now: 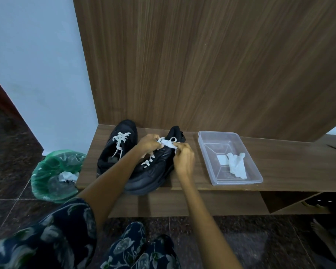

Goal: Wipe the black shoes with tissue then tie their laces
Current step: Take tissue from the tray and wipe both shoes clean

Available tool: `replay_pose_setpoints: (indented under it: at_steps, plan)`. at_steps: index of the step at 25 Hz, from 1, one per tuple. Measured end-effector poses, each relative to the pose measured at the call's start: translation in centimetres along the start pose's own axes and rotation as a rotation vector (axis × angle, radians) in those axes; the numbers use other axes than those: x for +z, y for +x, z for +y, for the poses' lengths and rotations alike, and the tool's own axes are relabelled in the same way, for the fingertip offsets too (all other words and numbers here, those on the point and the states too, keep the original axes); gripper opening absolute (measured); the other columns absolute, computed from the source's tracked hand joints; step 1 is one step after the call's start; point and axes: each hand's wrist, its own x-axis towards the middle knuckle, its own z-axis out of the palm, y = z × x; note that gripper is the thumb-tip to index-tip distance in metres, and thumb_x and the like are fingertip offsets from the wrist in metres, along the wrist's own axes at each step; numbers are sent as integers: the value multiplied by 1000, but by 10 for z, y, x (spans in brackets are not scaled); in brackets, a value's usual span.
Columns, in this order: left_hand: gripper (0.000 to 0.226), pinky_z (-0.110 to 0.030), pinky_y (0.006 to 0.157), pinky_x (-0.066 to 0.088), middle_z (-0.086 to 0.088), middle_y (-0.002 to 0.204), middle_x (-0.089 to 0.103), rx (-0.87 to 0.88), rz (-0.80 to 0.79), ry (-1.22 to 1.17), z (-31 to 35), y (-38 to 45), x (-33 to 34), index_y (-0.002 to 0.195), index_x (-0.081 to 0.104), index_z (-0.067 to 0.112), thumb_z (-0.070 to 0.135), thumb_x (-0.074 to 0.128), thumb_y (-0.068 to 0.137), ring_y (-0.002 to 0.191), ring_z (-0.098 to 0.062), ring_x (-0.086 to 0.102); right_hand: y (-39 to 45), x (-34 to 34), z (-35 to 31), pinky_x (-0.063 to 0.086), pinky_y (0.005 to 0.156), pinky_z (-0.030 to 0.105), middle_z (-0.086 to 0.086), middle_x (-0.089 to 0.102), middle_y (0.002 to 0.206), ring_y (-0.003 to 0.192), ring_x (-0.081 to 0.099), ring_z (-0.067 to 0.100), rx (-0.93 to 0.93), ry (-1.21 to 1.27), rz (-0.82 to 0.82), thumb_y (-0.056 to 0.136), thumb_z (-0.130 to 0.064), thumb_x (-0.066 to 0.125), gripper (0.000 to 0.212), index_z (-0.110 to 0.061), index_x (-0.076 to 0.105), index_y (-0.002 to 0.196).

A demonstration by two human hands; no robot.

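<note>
Your left hand and right hand both pinch the soft white lace of the black leather shoe on the wooden bench. Laces are limp; hold near the ends.

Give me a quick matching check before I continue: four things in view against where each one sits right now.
Things:
1. black shoe with white laces nearer the wall
2. crumpled white tissue
3. green plastic-lined bin
4. white lace of the right-hand black shoe

Places:
A. on the floor, left of the bench
B. between both hands
C. inside the clear plastic tray
D. on the wooden bench, untouched

Pairs: 1-D, 2-C, 3-A, 4-B
</note>
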Motion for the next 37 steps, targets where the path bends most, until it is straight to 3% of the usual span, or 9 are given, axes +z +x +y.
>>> replay_pose_setpoints:
  at_steps: [4, 8, 10, 13, 17, 24, 28, 32, 37]
  plan:
    - [21, -35, 85, 49, -12, 102, 62, -8, 146, 85, 2, -1, -1, 104, 61, 7, 16, 59, 85, 100, -26, 60, -48, 16, -11, 52, 69, 31, 13, 63, 102, 85, 65, 27, -220, -112, -45, 77, 14, 53, 40, -7, 65, 109]
    - [29, -38, 91, 51, -16, 115, 62, -47, 139, 44, 2, 0, 0, 111, 59, 4, 18, 61, 86, 106, -30, 60, -128, 19, -22, 57, 60, 30, 13, 62, 94, 77, 63, 26, -485, -71, -223, 71, 17, 58, 42, -6, 65, 106]
    - [23, -36, 85, 52, -17, 114, 64, -57, 146, 23, 4, -3, 1, 104, 60, 6, 20, 62, 85, 97, -28, 61, -118, 19, -15, 59, 67, 29, 9, 62, 105, 80, 64, 22, -418, -82, -273, 79, 12, 56, 44, -12, 62, 115]
    - [16, -31, 75, 50, -17, 105, 66, -54, 165, 74, 8, -9, 1, 91, 62, 7, 20, 62, 84, 83, -26, 61, -83, 20, -6, 57, 60, 30, 9, 64, 86, 73, 61, 25, -246, -25, -17, 74, 8, 65, 41, -13, 67, 109]
    - [28, -28, 63, 46, -8, 77, 56, -62, 159, 84, 7, -8, 0, 63, 46, 14, 22, 63, 85, 64, -23, 55, -110, 31, -20, 53, 55, 24, 3, 61, 80, 74, 59, 19, -624, -235, -38, 69, 1, 47, 39, -13, 66, 99]
    - [13, -24, 57, 45, -8, 88, 60, -14, 78, 17, 5, -14, 3, 75, 56, 15, 17, 66, 82, 81, -19, 56, -98, 33, 6, 49, 76, 24, -1, 64, 91, 88, 57, 16, -1208, -297, -171, 84, -7, 47, 26, -13, 62, 104]
    - [20, -23, 57, 44, -3, 76, 61, 18, 48, -36, -1, -17, 5, 66, 55, 18, 16, 71, 78, 78, -17, 56, -68, 24, 42, 48, 82, 27, 5, 66, 97, 96, 53, 13, -601, 55, -46, 73, 9, 57, 37, -12, 69, 101]
    - [22, -32, 73, 48, -3, 75, 61, 49, 126, 36, -4, -18, 11, 64, 55, 19, 21, 73, 76, 75, -18, 55, -36, 21, 33, 45, 81, 18, 10, 68, 92, 89, 56, 15, -309, 173, 104, 73, 18, 54, 37, -6, 72, 94]
    - [15, -29, 75, 43, -4, 81, 64, 57, 105, 133, -2, -25, 19, 76, 57, 16, 22, 71, 77, 77, -17, 56, 26, 18, 51, 51, 77, 30, 15, 71, 100, 92, 65, 30, 537, 539, 261, 81, 7, 51, 29, -7, 71, 98]
